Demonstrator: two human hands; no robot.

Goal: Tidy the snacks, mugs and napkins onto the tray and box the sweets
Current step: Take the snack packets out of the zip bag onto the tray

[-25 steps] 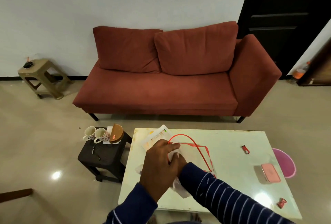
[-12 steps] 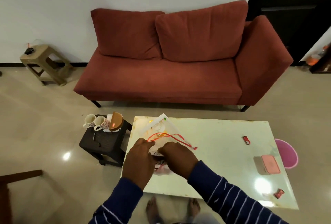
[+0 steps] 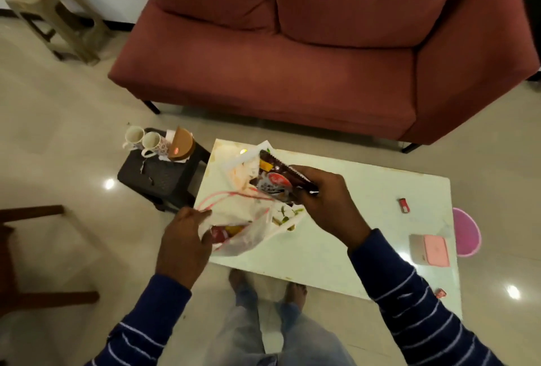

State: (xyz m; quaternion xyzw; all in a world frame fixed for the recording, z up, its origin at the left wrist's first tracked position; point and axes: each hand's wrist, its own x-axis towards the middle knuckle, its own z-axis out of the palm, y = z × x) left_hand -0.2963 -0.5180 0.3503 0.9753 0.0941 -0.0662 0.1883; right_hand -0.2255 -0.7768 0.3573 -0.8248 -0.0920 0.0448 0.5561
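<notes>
I see the right hand (image 3: 325, 201) gripping a dark snack packet (image 3: 275, 182), held above the white tray (image 3: 234, 165) on the worktop (image 3: 336, 237). The left hand (image 3: 184, 237) pinches the edge of a clear plastic bag (image 3: 243, 228) with red handles, just below the packet; more snacks show inside it. Two mugs (image 3: 143, 140) stand on a dark stool (image 3: 164, 175) beyond the left hand. To the right of the right hand lie a small red sweet (image 3: 403, 205) and a pink box (image 3: 430, 250).
</notes>
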